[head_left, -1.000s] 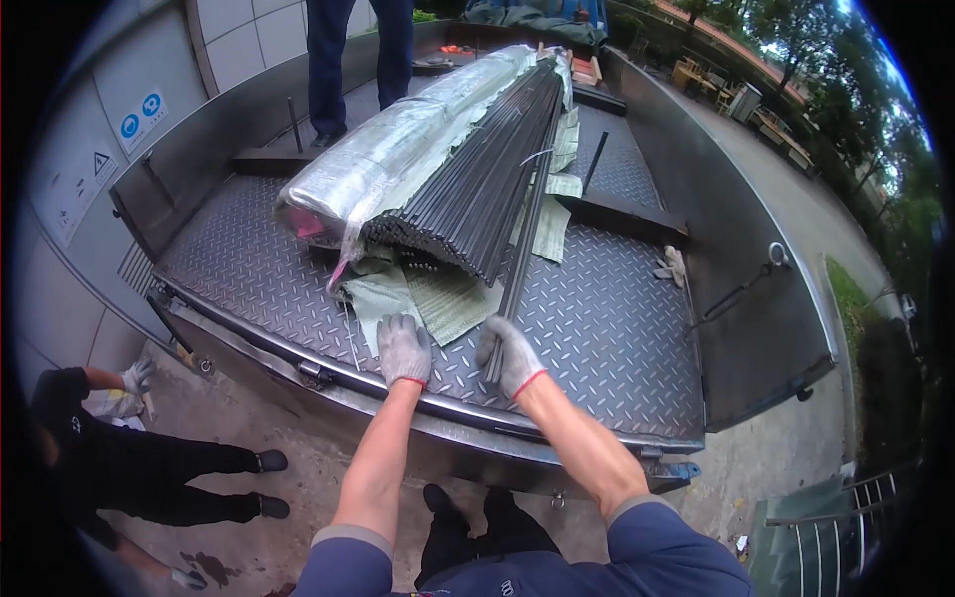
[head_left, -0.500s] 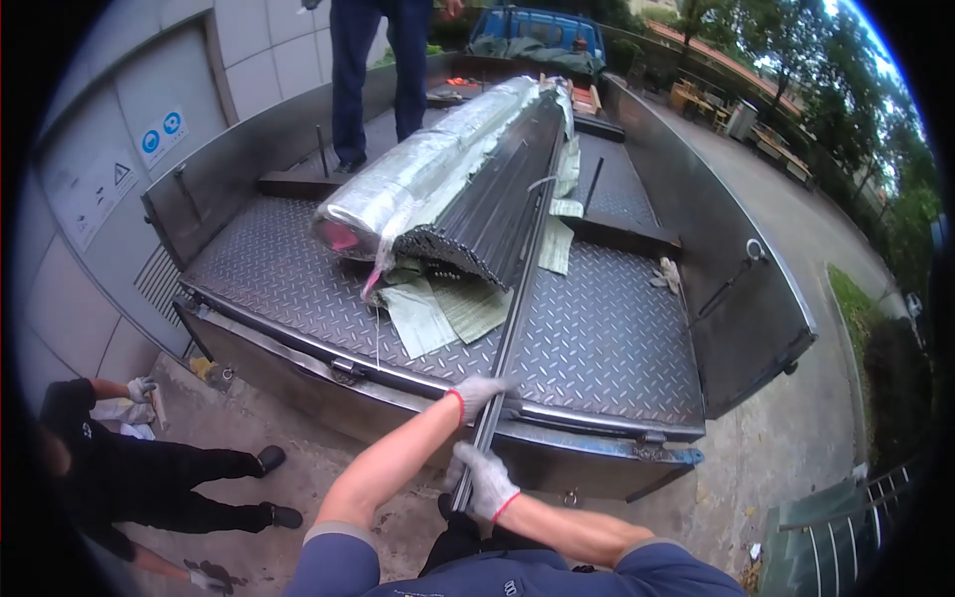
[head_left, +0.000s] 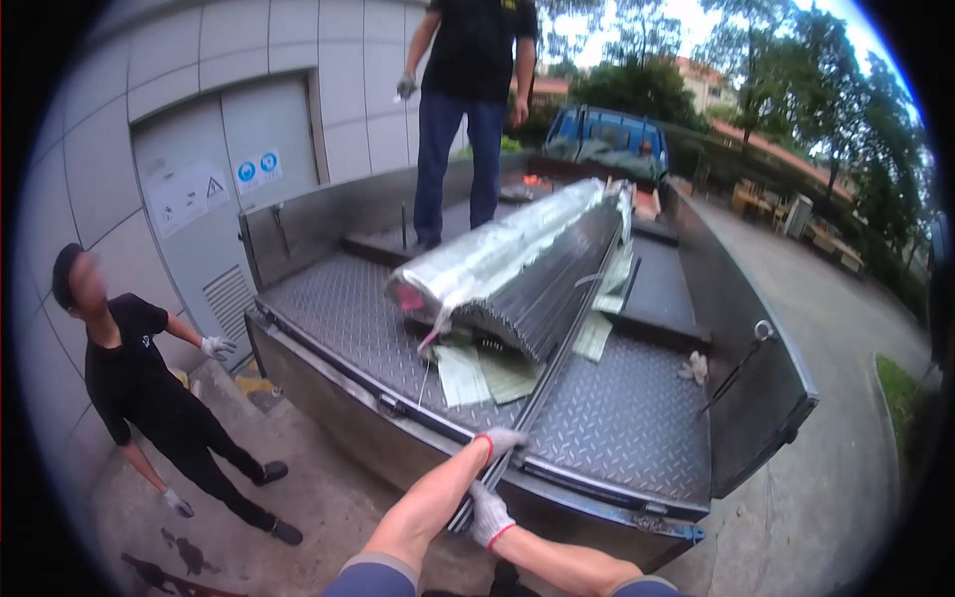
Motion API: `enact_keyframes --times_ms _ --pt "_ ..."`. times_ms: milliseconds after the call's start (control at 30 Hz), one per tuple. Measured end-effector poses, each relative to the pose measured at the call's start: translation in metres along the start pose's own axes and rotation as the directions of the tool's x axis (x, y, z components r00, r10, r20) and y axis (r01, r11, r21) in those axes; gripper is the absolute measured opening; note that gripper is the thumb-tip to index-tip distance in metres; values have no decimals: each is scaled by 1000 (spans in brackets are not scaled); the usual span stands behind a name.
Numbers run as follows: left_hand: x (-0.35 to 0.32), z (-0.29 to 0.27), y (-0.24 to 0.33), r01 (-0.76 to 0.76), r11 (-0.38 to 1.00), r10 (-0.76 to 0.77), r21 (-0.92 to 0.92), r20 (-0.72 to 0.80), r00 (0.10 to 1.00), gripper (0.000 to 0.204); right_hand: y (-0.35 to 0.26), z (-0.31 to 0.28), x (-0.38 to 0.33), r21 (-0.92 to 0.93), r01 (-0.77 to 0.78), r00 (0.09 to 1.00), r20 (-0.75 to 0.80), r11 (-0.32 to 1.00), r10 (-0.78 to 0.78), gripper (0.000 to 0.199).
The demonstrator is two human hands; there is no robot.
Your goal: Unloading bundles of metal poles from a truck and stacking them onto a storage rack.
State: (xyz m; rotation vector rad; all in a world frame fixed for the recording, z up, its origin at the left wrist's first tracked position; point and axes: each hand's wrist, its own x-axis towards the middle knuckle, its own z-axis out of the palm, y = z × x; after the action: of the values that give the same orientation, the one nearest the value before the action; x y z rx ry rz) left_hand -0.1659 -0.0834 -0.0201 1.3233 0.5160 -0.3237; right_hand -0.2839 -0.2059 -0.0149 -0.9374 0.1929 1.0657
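Clasping one long dark ribbed steel rod [head_left: 537,388], gloved left hand [head_left: 500,441] and right hand [head_left: 487,514], above dimpled truck bed [head_left: 637,418].

Both hands wear white knit gloves with red cuffs, the left hand [head_left: 502,441] and the right hand [head_left: 488,514]; the rod [head_left: 542,383] they grip is dark grey; the bundle of rods [head_left: 557,289] at 12 o'clock is dark grey, its wrapping [head_left: 492,257] silvery with a pink patch at the near end; the sheets [head_left: 477,373] beneath are pale green; the truck bed [head_left: 637,423] is grey with a raised diamond tread pattern; at 9 o'clock a person [head_left: 139,383] wears black clothes and white gloves; at 12 o'clock a standing person [head_left: 468,109] wears a black shirt and blue trousers.
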Motion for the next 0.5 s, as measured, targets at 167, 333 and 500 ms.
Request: enact_keyframes --times_ms 167,333,500 --pt "-38 -19 -30 -38 999 37 39 30 999 22 41 11 -22 -90 -59 998 31 994 62 29" --pt "-173 -9 -34 23 997 -21 73 -36 999 17 66 33 -96 -210 -156 945 252 965 208 36" --pt "-297 -28 -61 73 994 -76 81 32 997 18 -5 48 -145 -895 403 827 267 -190 495 53"
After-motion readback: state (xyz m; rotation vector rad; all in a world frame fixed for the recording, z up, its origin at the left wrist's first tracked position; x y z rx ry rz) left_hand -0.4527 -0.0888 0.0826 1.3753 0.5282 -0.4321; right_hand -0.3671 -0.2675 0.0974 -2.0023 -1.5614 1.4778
